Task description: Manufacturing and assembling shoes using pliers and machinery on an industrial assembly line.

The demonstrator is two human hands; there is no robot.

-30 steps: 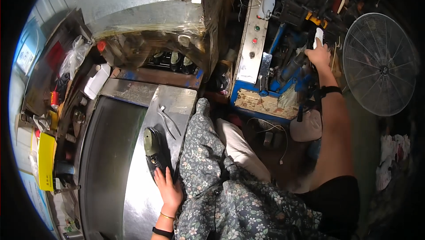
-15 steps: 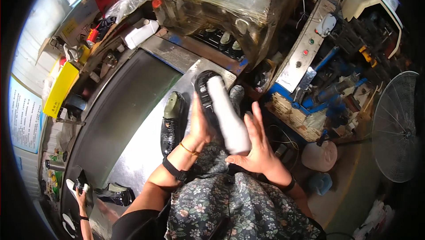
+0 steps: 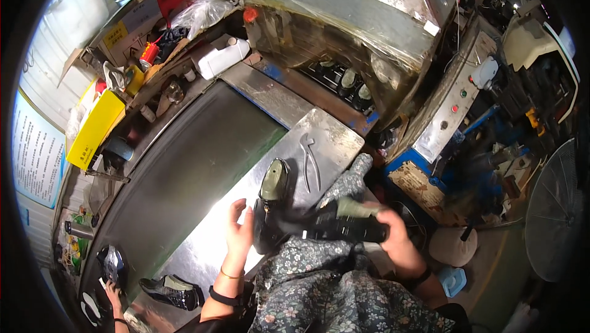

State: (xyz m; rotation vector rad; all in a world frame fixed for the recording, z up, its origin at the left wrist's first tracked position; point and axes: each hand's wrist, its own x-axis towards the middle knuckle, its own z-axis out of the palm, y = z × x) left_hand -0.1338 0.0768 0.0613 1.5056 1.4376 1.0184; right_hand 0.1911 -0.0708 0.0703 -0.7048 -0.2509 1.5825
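Note:
A black shoe [image 3: 347,228] with an olive-green shoe last in it lies sideways above my lap, smeared by motion. My right hand [image 3: 394,231] is closed round its right end. My left hand [image 3: 239,231] is off it, with thumb and fingers apart and nothing in them. Close to that hand, a second black shoe [image 3: 263,228] on an olive last stands on the metal bench [image 3: 212,201]. Metal pincers [image 3: 309,161] lie on the bench beyond the shoes. The underside of the held shoe is hidden.
A dark conveyor belt [image 3: 203,142] runs along the left. Another lasted shoe [image 3: 172,291] lies at the bench's lower left, near a co-worker's hand [image 3: 112,296]. More shoes [image 3: 347,79] sit inside the machine ahead. A control panel [image 3: 452,114] and a fan [image 3: 559,210] stand at right.
The shoe has turned from upright, white sole showing, to lying sideways with its last showing. My left hand has come off it, leftward. The pincers now show, and the view has shifted.

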